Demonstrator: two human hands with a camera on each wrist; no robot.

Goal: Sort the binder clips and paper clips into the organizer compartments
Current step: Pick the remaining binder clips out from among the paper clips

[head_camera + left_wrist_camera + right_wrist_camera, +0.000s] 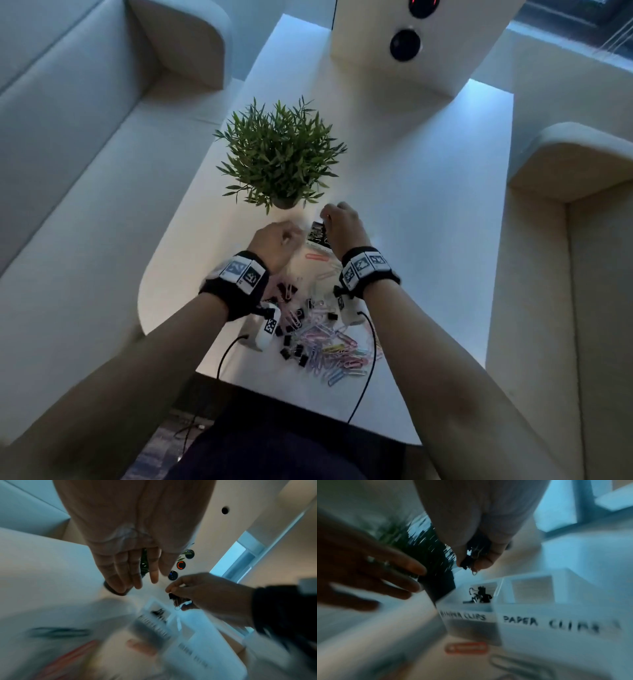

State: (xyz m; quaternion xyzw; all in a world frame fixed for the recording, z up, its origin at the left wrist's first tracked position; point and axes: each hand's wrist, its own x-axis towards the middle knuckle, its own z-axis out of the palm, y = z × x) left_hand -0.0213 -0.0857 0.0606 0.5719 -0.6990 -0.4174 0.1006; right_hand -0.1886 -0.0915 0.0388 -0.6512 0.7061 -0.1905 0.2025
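A clear organizer (539, 635) stands on the white table, its compartments labelled BINDER CLIPS and PAPER CLIPS. A few black binder clips (479, 595) lie in the binder compartment; the paper clip compartment (530, 589) looks bare. My right hand (334, 216) hovers over the binder compartment and pinches a bunch of black binder clips (467, 561). My left hand (291, 234) hangs just left of the organizer, fingers (137, 574) straight and holding nothing. A mixed pile of coloured paper clips and black binder clips (322, 342) lies near the table's front edge.
A potted plant (279, 154) stands right behind the organizer, close to both hands. A red paper clip (465, 647) lies in front of the organizer. A white device with dark round lenses (404, 44) sits at the far end. Sofas flank the table; cables hang over the near edge.
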